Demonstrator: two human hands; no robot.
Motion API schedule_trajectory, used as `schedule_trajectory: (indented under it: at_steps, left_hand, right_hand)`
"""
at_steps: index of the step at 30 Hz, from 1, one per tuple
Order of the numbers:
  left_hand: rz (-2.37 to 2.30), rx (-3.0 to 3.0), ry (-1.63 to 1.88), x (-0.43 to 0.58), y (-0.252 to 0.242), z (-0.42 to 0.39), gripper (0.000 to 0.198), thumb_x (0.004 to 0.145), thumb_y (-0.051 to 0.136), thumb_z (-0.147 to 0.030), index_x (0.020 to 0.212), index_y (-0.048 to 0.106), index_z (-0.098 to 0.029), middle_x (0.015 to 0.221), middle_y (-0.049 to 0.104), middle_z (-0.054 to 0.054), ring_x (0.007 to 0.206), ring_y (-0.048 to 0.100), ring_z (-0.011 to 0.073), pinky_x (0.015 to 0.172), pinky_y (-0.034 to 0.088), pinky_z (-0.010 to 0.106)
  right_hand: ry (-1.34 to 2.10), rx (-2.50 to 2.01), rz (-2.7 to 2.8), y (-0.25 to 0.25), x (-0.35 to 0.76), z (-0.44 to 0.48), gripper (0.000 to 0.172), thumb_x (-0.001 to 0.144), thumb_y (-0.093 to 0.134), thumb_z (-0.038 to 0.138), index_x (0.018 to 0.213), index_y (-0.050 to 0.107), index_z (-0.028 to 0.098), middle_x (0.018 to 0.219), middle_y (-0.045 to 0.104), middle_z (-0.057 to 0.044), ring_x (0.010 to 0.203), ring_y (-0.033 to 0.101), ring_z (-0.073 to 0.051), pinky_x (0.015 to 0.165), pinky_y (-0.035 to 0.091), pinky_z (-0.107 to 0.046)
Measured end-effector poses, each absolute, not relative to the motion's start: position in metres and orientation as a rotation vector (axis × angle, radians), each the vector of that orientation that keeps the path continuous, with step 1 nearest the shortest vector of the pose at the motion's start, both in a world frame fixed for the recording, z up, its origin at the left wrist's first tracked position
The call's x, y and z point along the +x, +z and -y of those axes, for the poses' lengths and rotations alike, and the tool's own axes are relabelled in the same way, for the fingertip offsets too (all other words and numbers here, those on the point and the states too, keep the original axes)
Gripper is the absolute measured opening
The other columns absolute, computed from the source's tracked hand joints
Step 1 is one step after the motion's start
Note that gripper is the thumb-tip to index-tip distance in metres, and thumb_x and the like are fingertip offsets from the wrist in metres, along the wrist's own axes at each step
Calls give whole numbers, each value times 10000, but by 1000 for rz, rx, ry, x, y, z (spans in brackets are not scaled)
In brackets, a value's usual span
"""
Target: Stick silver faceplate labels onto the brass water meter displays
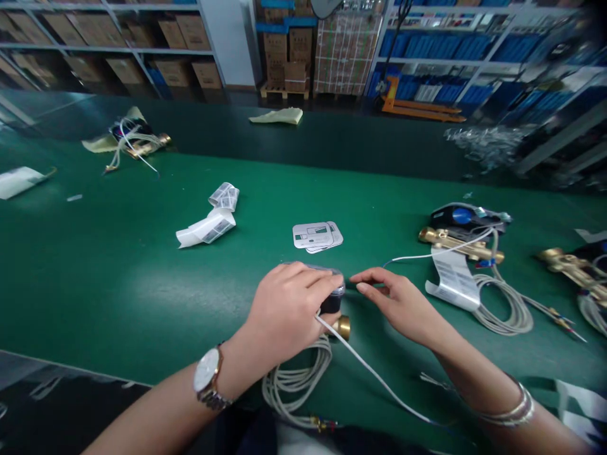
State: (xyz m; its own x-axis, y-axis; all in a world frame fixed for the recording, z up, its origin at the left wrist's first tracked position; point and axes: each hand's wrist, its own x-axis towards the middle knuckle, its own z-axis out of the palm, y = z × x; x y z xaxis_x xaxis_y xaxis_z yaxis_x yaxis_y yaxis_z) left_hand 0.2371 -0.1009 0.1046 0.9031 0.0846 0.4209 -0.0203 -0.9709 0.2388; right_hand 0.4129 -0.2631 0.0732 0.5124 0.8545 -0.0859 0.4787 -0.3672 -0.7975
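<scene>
My left hand [296, 300] is wrapped over a meter with a black housing [331, 304] and a brass pipe end [343, 327], holding it upright on the green table. Most of the meter is hidden under the fingers. A coiled grey cable [296, 385] lies below it, and a thin white wire [367, 366] runs off to the lower right. Just right of the meter is my right hand [398, 300], thumb and forefinger slightly apart, with nothing visible between them. Beyond the hands lie flat grey printed label plates [313, 236], one partly over another.
On the right sits another brass-bodied meter [462, 243] with coiled cables and a sticker strip [455, 281]; one more [573, 268] is at the right edge. Curled sticker strips [208, 227] lie left of centre. A further meter [137, 136] stands far left. Shelves with boxes [175, 35] line the back.
</scene>
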Motion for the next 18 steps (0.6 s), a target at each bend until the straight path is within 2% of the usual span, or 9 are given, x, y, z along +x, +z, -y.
schedule_trajectory:
  at_steps: [3,5,8,10,14,16,18]
  left_hand:
    - [21,2784,337,246,118,85,691,774,855,-494,1370,647,-214,1338,724,98,1183,689,335,992,557,495]
    - [158,2656,144,252,130,61,782,780,841,-530,1465,572,-265,1390,695,82,1242,674,316,1022,557,448]
    - [97,2450,167,273,132,14,477,959,662,-464,1416,618,-331,1307,747,22,1185,719,237,957,587,337]
    - [-29,2493,328,294,115,-13,390,990,616,-437,1351,673,-302,1310,745,34,1197,713,241,1000,574,362]
    - [-17,2713,322,327,67,-32,508,938,692,-425,1413,626,-254,1514,596,97,1409,561,275,1184,442,494]
    - [-32,2777,307,332,50,-31,655,890,739,-510,1449,594,-202,1563,531,152,1456,505,296,1215,406,496]
    - [-49,2814,333,333,39,-30,707,885,700,-615,1442,605,-189,1573,516,169,1474,482,299,1241,375,478]
  right_hand:
    - [526,-2094,1198,69,429,266,270,991,555,316,1174,734,230,1252,726,-86,1171,660,-257,1026,515,-479]
    - [420,-2114,1284,64,441,262,302,994,549,290,1227,732,230,1283,720,-104,1219,645,-274,1083,497,-519]
    - [240,-2170,1397,53,457,245,402,1011,503,272,1368,671,193,1409,656,-147,1336,582,-306,1168,446,-556]
    - [163,-2207,1471,45,465,228,476,1024,470,279,1469,587,155,1531,560,-154,1432,502,-320,1219,402,-548]
    - [77,-2241,1589,24,473,201,599,1023,485,361,1569,450,117,1643,418,-135,1545,343,-351,1240,382,-563]
    - [-24,-2247,1633,7,476,196,639,1011,497,437,1572,451,137,1636,427,-131,1542,342,-379,1204,411,-608]
    - [-183,-2214,1655,-14,481,195,666,1001,479,505,1584,441,184,1629,442,-108,1519,380,-396,1176,428,-635]
